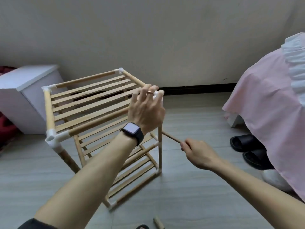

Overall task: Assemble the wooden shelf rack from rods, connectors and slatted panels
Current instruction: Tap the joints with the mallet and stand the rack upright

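Well, your left hand (146, 111) curls over the white plastic connector (156, 96) at the top corner of the pale wooden rack (49, 113), which stands three slatted tiers high on the grey floor (198, 187). At four o'clock from that corner, your right hand (198, 154) pinches one end of a thin round rod (171, 137). Its far tip reaches the rack's upright, touching or not I cannot tell. A stubby dowel (158, 222) lies at six o'clock.
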Motion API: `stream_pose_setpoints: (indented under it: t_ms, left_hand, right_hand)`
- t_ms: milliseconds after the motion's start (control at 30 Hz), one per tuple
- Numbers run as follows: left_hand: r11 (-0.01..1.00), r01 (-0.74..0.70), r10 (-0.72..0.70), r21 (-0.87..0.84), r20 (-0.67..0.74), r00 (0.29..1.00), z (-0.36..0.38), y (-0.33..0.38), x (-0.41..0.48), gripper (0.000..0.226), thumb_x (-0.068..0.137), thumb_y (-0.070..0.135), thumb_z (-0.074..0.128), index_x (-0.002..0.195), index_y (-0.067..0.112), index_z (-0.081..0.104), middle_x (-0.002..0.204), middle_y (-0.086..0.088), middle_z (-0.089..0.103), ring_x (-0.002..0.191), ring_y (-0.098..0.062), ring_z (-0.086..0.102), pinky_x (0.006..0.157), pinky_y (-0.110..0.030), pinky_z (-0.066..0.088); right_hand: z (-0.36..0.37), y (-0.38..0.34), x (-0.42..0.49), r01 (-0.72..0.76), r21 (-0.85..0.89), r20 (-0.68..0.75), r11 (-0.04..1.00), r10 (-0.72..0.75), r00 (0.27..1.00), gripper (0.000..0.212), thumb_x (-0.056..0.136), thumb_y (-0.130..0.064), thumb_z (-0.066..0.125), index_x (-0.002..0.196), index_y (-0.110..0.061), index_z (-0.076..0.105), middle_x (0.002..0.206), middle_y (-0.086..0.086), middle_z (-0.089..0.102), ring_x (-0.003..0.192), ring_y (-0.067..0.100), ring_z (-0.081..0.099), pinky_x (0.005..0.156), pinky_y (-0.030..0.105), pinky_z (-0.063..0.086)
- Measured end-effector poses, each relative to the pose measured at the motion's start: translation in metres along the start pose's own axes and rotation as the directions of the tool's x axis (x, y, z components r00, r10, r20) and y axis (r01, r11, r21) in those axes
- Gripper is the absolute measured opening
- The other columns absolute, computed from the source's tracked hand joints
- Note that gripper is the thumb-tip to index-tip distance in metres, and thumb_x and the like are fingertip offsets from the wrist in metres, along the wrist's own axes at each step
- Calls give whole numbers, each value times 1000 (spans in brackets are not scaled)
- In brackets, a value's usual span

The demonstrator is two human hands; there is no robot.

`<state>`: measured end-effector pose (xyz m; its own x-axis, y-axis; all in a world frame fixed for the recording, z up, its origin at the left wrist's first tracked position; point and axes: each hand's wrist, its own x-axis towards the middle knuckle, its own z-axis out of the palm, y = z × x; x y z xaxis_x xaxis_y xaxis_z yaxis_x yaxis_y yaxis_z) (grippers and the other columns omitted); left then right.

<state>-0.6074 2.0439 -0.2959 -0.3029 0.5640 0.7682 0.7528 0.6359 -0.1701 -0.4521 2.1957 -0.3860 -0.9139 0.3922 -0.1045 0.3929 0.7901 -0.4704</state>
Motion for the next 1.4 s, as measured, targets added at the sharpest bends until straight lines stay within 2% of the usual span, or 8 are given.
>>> stream_pose_setpoints:
  t_ms: [133, 267, 367, 500, 700, 833, 1267, 1400]
  left_hand:
    - [941, -232, 304, -246, 313, 900, 37, 59, -69, 21, 86, 24, 51, 103, 16, 62, 101, -6, 64, 93, -28, 59, 73, -39, 47]
    - [984, 136, 89, -118, 975, 202, 91, 100, -163, 28, 97, 31, 47, 116, 15, 58, 116, -10, 65, 103, -32, 63, 77, -39, 50]
    - [987, 130, -59, 96, 962, -266, 123, 120, -237, 49, 97, 55, 47, 124, 16, 60, 128, -5, 63, 113, -28, 62, 87, -35, 53]
    - [982, -12, -156, 187, 780, -606, 141, 135, -302, 68, 81, 79, 56, 116, 21, 57, 109, 2, 58, 92, -22, 62, 67, -31, 44]
    - [982, -25, -180, 187, 890, -419, 152, 132, -344, 32, 100, 6, 43, 115, 17, 69, 113, 2, 70, 96, -24, 67, 56, -30, 40]
    - [974, -102, -225, 200, 862, -454, 147, 125, -344, 21, 95, 21, 59, 113, 18, 69, 110, 4, 70, 90, -22, 68, 49, -27, 37]
    - [951, 243, -36, 192, 849, -527, 157, 98, -349, 6, 97, 24, 60, 97, 18, 62, 95, -4, 65, 77, -21, 61, 69, -31, 47]
    - [562, 736, 61, 377, 869, -491, 175, 80, -313, 53, 81, 57, 75, 105, 9, 70, 96, 0, 69, 83, -13, 66, 67, -27, 55]
  right_hand:
    - [38, 44, -3, -144, -70, 195, 987, 155, 969, 18, 106, -31, 33, 109, -21, 47, 99, 6, 66, 89, 32, 60, 79, 43, 51]
    - [73, 85, -16, -387, 420, 366, 821, 236, 900, 31, 101, -16, 38, 130, -30, 37, 103, 1, 72, 62, 16, 65, 55, 27, 46]
    - [102, 112, -19, -523, 606, 441, 600, 294, 848, 29, 102, -20, 46, 131, -23, 44, 105, -1, 74, 62, 15, 68, 54, 25, 45]
    - [147, 134, -21, -607, 658, 506, 446, 336, 795, 19, 100, -19, 51, 118, -18, 60, 96, -6, 78, 62, 13, 66, 51, 23, 43]
    - [182, 127, -5, -679, 734, 649, 4, 286, 704, 10, 107, -18, 47, 108, -11, 54, 102, 7, 79, 68, 21, 72, 52, 29, 49]
    - [188, 123, 2, -685, 705, 709, -182, 179, 682, 7, 104, -21, 49, 98, -18, 51, 115, 8, 76, 75, 21, 73, 55, 28, 51]
    - [196, 122, -1, -686, 721, 686, -97, 240, 687, 9, 99, -28, 60, 94, -21, 64, 105, -2, 78, 68, 13, 64, 57, 25, 46]
    - [187, 120, -1, -583, 812, 545, 3, 351, 761, 12, 95, -25, 71, 91, -14, 70, 79, -2, 59, 55, 10, 40, 47, 21, 32]
